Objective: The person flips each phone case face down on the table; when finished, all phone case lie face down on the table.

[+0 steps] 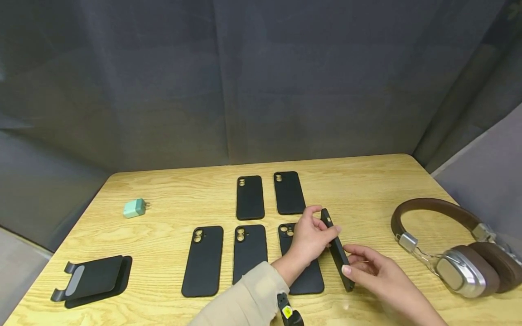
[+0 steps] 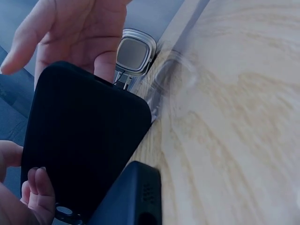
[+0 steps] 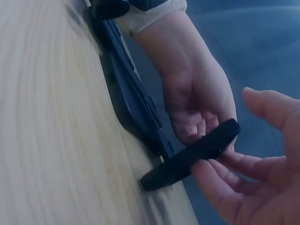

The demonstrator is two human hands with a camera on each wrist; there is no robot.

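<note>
A black phone case (image 1: 337, 251) is tilted up on its long edge, seen almost edge-on in the head view. My left hand (image 1: 308, 235) pinches its far end, near the camera cut-outs that show low in the left wrist view. At the opposite end, fingers of my right hand (image 1: 377, 271) touch the case from the right. Its thumb (image 3: 265, 105) stands away from the case in the right wrist view. Beneath my left forearm lies another black phone case (image 1: 306, 280), partly hidden. A second partly covered phone case (image 1: 250, 249) sits left of it.
More black phone cases lie flat: one at front left (image 1: 202, 262), two farther back (image 1: 250, 199) (image 1: 289, 194). Brown headphones (image 1: 465, 271) rest at right. On the left are a mint charger plug (image 1: 134, 208) and a black flat holder with two hooks (image 1: 95, 280). A dark curtain (image 1: 228, 81) hangs behind.
</note>
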